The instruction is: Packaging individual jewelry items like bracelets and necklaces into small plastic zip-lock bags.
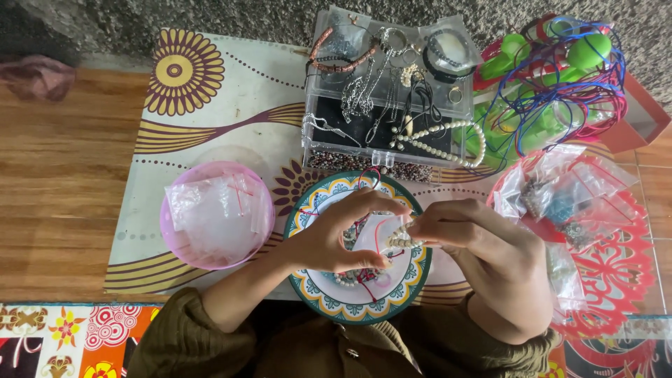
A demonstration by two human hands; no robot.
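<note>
left hand (336, 234) pinches red cord (378, 234) | right hand (483, 262) grips white bead strand (400, 240) (long axis roughly left-right) | over patterned plate (315, 290), counter's near edge

Glossy ceramic plate (413, 280), clear plastic organizer box (318, 150), matt wooden floor (56, 182).

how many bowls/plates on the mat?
2: a pink bowl of clear bags left of the hands; a patterned plate under both hands. Clutter at right may hide others.
</note>
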